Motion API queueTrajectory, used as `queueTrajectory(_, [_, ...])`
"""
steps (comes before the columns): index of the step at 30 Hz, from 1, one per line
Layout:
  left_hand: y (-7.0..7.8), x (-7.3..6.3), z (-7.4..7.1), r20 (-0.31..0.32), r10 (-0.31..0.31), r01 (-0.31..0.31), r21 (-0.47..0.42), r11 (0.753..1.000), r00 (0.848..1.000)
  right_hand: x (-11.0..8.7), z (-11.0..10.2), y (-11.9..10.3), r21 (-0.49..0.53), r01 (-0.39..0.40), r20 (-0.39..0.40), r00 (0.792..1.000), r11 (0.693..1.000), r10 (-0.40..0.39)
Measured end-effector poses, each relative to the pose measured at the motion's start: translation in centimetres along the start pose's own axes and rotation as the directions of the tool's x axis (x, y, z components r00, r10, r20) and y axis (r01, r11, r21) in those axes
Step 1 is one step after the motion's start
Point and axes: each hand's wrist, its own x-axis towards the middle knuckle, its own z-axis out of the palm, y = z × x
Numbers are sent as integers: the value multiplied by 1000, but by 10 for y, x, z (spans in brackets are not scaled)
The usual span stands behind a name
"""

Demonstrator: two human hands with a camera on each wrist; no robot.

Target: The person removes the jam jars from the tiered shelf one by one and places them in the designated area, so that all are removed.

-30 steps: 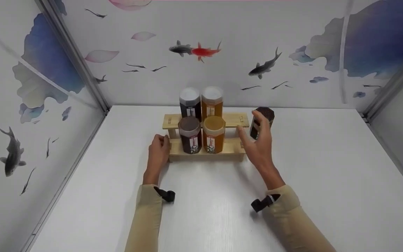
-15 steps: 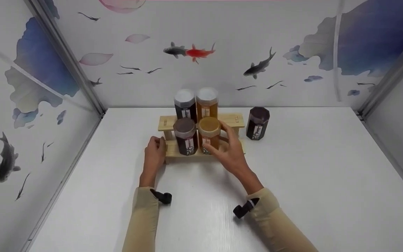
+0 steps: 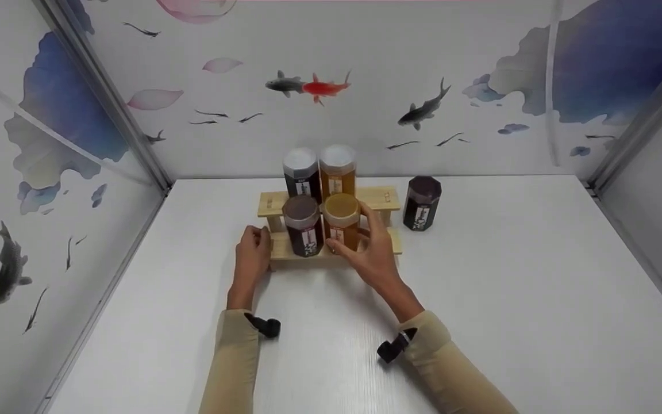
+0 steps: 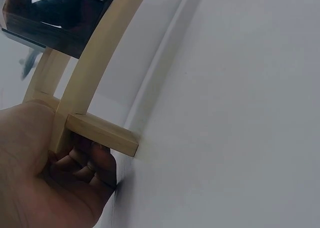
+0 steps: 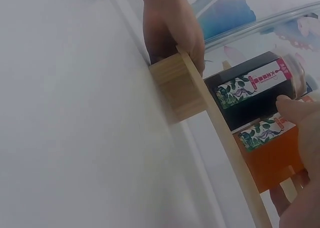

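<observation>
Left hand [image 3: 252,253] gripping the left end of a pale two-step wooden rack [image 3: 378,198], right hand [image 3: 376,256] holding a faceted amber jar [image 3: 342,214], faceted dark jar [image 3: 303,227] just beside.

amber jar [image 3: 342,223], tan rack [image 3: 378,198], fish-patterned white wall [image 3: 342,43]

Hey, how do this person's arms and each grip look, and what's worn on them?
The left sleeve and right sleeve are long and plain tan. The left wrist device and right wrist device are small and black. The left grip and right grip are ungloved; no cables show.
</observation>
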Motion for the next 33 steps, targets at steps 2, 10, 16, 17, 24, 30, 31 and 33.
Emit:
queueTrajectory(2, [-1,0,0,1,-1,1,0,1000,1000,-1,0,1,2,5,-2,1000,1000,-5])
queueTrajectory(10, [0,1,0,-5,12,-12,1,1000,1000,-1,-1,0,3,8,-7,1000,1000,-8])
queueTrajectory(16, [-1,2,0,0,-6,6,14,1000,1000,-1,0,2,-5,13,-9,1000,1000,-13])
queueTrajectory(17, [-1,2,0,0,-7,7,16,1000,1000,-1,0,2,-3,11,-9,1000,1000,-11])
queueTrajectory(24, [0,-1,1,-25,13,-13,-7,1000,1000,-2,1,7,20,0,7,1000,1000,0])
queueTrajectory(30, [0,1,1,-17,-7,7,-10,1000,1000,-1,1,9,24,2,3,1000,1000,-2])
queueTrajectory(31, [-1,1,1,-15,-11,11,-11,1000,1000,0,1,9,28,1,4,1000,1000,-1])
queueTrajectory(33, [-1,1,1,-9,-17,17,-11,1000,1000,0,1,10,37,-3,10,1000,999,3])
